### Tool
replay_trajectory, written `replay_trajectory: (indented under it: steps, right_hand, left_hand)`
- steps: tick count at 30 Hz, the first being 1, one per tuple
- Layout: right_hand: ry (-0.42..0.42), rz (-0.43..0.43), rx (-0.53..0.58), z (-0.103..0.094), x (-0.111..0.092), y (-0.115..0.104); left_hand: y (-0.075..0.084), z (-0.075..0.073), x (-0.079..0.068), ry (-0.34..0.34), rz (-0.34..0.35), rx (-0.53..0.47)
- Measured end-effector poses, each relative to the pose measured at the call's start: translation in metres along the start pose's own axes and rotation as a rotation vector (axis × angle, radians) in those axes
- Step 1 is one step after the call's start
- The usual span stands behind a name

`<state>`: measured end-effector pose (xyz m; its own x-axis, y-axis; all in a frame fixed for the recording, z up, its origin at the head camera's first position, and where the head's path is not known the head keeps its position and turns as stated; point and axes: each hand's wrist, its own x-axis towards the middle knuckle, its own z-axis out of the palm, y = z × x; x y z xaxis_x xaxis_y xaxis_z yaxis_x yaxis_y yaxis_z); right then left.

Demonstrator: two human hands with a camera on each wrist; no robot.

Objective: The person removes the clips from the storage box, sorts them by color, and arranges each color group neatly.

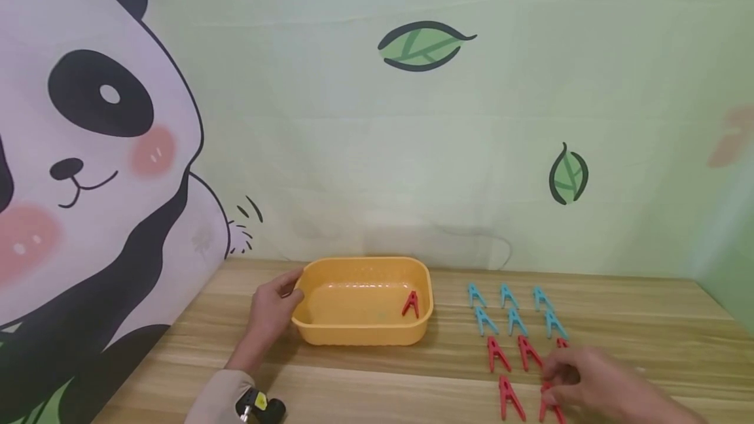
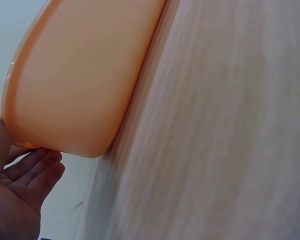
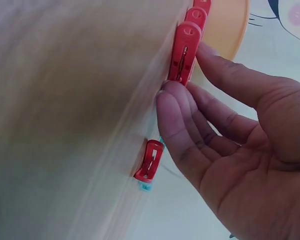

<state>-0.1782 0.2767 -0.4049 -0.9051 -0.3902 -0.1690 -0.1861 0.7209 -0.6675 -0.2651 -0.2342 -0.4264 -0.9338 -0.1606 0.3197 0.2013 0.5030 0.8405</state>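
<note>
My left hand (image 1: 273,306) holds the left end of a yellow plastic basin (image 1: 365,335), thumb at the rim and fingers along its outer wall. In the left wrist view those fingers (image 2: 42,170) curve below the basin's end. One red clothespin (image 1: 412,304) lies inside, towards the right. My right hand (image 1: 595,381) is at the front right, thumb and fingertips around a red clothespin (image 3: 185,47) at the end of the nearest row. Part of that clothespin is hidden by the hand. Beside it lies another red clothespin (image 1: 510,398).
Behind that row lie more red clothespins (image 1: 498,354), one partly covered by the right hand. Farther back, two rows of blue clothespins (image 1: 509,296) stand right of the basin. A printed cloth backdrop (image 1: 330,149) rises at the wooden table's (image 1: 377,391) far edge.
</note>
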Motion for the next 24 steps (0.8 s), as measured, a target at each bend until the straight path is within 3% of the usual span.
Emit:
replay_trajectory:
  steps: [3,24]
  right_hand:
    - [-0.008,-0.038,-0.001,0.0003,0.0012,0.0025]
    - [-0.016,-0.100,0.027,0.0008,0.0036,0.0035]
  left_hand:
    - [-0.0005,0.0000,0.0003,0.001,0.004,0.002]
    - [0.0017,-0.0003,-0.0015,0.001,-0.013,-0.003]
